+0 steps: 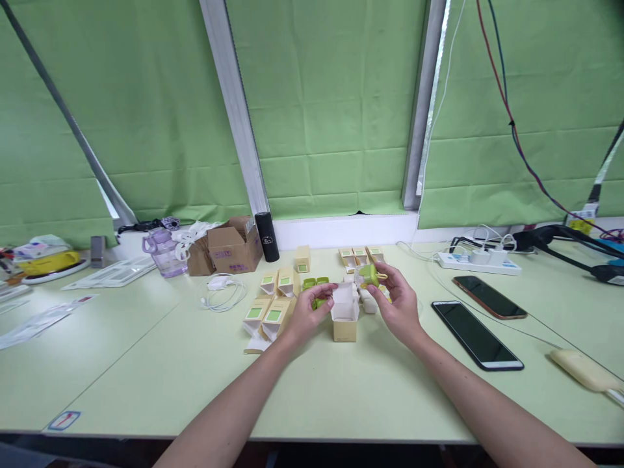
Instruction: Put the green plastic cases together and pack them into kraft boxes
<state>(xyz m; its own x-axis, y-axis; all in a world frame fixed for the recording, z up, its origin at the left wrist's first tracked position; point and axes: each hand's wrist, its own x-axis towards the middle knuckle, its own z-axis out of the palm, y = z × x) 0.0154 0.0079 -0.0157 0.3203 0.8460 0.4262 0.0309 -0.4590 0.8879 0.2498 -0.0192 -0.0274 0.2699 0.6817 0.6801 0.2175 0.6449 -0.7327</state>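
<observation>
A small tan cardboard box (345, 331) stands upright on the table between my hands, its white-lined lid raised. At its upper left edge, the thumb and index finger of my left hand (309, 311) are closed on the lid's side. Just above and right of the box, my right hand (400, 305) holds a small green container (371, 275) with a clear part and a yellowish loop, tilted sideways between thumb and fingers. Several green pieces (316, 283) lie behind my left hand. White pieces (369, 303) sit partly hidden behind my right hand.
Several open tan boxes (273, 315) stand left of my left hand, with more open boxes (361, 255) behind. Two phones (478, 335) (490, 297) lie at right, near a power strip (480, 262). A black cylinder (266, 237), brown carton (234, 247) and purple jug (166, 253) line the back left.
</observation>
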